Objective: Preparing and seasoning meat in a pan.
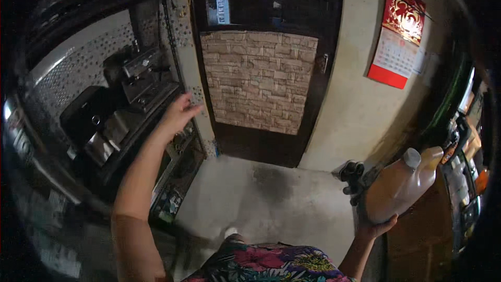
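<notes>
My right hand [382,226] holds a large translucent plastic jug [389,193] from below, at the lower right. The jug has a pale grey cap [412,157] and is tilted. Its contents look brownish, and a second pale yellowish shape at its right side could be its handle or another bottle; I cannot tell which. Out to the left, my left hand [182,114] is raised with nothing in it, thumb and fingers apart. It is nearest to the edge of a stove counter [156,102] with a metal two-burner gas stove [143,75].
Ahead is a dark-framed door [261,81] with a brick-pattern panel. A red wall calendar [399,36] hangs right of it. Dark footwear [352,175] lies on the grey floor [271,198] by the wall. A crowded shelf [469,177] stands far right, and low shelving [175,198] sits under the counter.
</notes>
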Motion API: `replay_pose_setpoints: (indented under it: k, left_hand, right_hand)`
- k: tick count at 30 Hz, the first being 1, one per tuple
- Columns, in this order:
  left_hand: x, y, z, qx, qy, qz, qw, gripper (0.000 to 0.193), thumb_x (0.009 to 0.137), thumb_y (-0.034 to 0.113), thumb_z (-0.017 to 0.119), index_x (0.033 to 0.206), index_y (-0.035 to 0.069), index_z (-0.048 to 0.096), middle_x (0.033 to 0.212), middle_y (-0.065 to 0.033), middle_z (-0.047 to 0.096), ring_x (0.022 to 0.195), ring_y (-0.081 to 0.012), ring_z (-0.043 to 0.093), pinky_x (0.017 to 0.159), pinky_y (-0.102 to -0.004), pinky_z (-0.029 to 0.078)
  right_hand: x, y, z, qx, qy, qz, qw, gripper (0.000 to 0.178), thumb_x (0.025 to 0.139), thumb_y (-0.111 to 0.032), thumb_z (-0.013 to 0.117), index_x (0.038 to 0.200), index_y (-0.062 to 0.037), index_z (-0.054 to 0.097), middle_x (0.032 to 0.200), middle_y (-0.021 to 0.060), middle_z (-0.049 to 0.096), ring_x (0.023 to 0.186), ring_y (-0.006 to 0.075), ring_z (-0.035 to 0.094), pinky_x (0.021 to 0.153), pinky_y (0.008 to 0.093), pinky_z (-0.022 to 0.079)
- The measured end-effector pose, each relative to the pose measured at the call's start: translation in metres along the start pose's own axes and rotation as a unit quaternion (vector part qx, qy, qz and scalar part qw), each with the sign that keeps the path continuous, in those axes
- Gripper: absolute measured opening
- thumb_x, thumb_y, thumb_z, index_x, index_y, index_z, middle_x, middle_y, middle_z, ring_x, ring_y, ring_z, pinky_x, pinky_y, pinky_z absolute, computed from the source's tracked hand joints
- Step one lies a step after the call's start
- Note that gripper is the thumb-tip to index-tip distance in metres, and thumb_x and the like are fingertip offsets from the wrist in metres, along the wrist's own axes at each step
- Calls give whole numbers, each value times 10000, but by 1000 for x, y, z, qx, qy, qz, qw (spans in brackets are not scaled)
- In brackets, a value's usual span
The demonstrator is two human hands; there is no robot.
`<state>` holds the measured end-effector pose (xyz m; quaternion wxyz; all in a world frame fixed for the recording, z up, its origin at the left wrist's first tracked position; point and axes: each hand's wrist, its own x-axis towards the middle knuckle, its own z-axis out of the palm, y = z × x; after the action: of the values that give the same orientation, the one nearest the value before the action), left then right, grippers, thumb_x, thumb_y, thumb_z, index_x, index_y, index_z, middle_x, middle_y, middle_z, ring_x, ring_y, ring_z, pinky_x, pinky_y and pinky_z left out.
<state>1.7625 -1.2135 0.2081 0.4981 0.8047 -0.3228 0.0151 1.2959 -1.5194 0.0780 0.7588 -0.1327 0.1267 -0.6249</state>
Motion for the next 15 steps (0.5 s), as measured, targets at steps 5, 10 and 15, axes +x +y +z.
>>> replay_pose_setpoints:
  k: [5,10,15]
  left_hand:
    - [206,-24,-24,99,45,-12,994,889,803,506,650,1419,-5,263,1410,-216,373,1279,-317,402,1028,-397,350]
    - [434,-110,-49,151,171,58,972,880,786,547,647,1369,-20,310,1366,-212,404,1264,-331,407,1034,-415,337]
    - [585,-149,-95,151,161,39,975,623,826,511,616,1056,-63,533,1139,-232,553,1052,-346,555,915,-404,418]
  right_hand:
    - [52,52,-21,-41,35,-126,991,830,684,-491,664,1359,-112,363,1383,166,358,1222,386,392,961,567,409]
    - [79,107,-33,-31,152,-299,942,839,715,-256,739,1406,-103,288,1422,197,281,1285,345,313,1069,514,289]
    - [78,151,8,-52,225,-384,894,827,716,-293,727,1398,-99,300,1411,194,299,1275,351,326,1062,515,299]
